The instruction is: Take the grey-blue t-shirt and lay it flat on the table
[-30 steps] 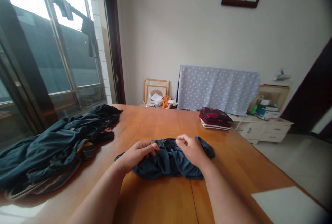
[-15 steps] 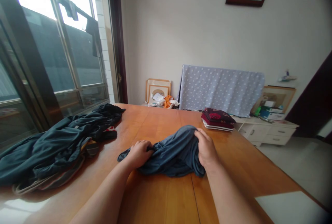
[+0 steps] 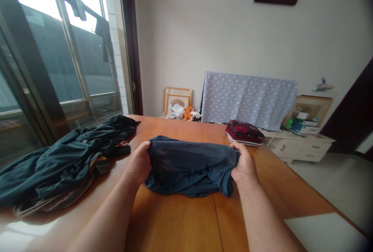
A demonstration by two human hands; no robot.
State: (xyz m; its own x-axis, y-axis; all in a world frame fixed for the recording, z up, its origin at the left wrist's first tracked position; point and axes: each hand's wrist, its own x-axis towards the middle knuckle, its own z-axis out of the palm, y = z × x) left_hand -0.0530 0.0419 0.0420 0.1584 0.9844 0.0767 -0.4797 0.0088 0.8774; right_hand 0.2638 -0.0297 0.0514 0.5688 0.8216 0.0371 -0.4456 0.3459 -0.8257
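Observation:
A dark blue cloth garment [image 3: 190, 168] is stretched sideways between my two hands, its upper edge taut and its lower part bunched on the wooden table [image 3: 175, 221]. At its upper left corner my left hand [image 3: 140, 163] is closed, pinching the fabric. My right hand [image 3: 244, 163] grips the upper right corner in the same way. The garment's exact kind cannot be made out because it is folded and crumpled.
A heap of dark clothes [image 3: 67, 162] lies along the table's left side. Folded maroon clothes [image 3: 244, 132] are stacked at the far right edge. Behind the table stand a dotted cloth cover [image 3: 247, 98] and a white cabinet [image 3: 301, 149]. A white sheet [image 3: 323, 231] lies at the lower right.
My left hand has moved from pressing on the garment to holding its upper left corner. My right hand has shifted slightly right, and the twisted cloth is now spread out between them.

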